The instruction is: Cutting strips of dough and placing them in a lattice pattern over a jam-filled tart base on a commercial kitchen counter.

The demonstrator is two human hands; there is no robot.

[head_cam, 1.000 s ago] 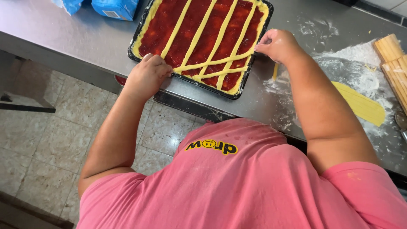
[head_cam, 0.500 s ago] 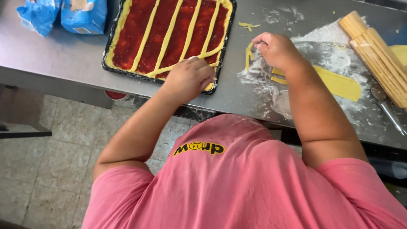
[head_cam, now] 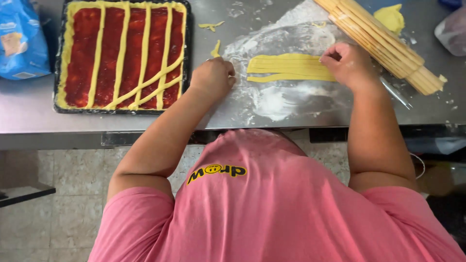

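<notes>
Person wears a pink T-shirt w/ short sleeves. Soft cloth, a few folds. Small yellow mark on the chest w/ a tiny round smiley shape in it, black edge round it. Both arms bare from the sleeves down. No watch, no rings, no gloves on left hand (head_cam: 212, 76) or right hand (head_cam: 348, 64). Bit of white flour on the fingers.

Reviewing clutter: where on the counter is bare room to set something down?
Free: steel between tray and blue bag, and the front edge below the tray. Crowded: floured patch with dough strips between left hand and right hand, beside the wooden sticks.
</notes>
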